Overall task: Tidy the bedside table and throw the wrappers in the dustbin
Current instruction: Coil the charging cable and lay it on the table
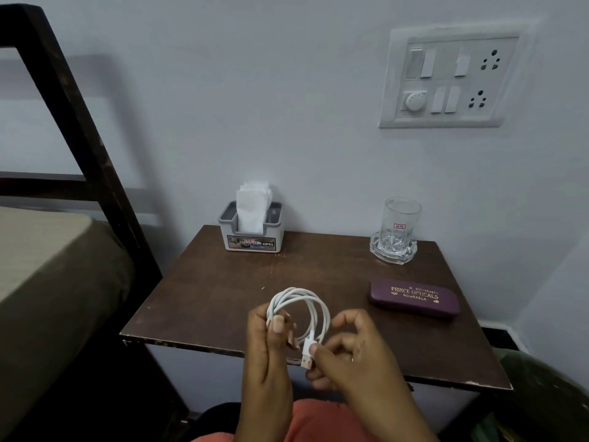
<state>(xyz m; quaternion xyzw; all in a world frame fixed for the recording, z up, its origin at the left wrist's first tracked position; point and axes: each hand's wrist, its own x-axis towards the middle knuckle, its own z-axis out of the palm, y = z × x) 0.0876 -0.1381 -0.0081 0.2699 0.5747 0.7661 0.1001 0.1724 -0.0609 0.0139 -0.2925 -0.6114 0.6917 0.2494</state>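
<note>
A white charging cable [314, 309] is wound into a loop above the front edge of the dark brown bedside table [223, 295]. My left hand [271, 346] pinches the left side of the coil between thumb and fingers. My right hand [347, 352] grips the cable's USB plug at the bottom of the loop. A grey tissue holder [251, 232] with white tissues stands at the table's back left. A clear glass [398, 223] sits on a glass coaster at the back right. A purple spectacle case [414, 298] lies at the right. No wrappers show.
A bed with a dark wooden frame [83, 145] and beige mattress [41, 247] stands to the left. A switchboard [452, 81] is on the wall above the table. A green bag [548, 400] lies on the floor at the lower right.
</note>
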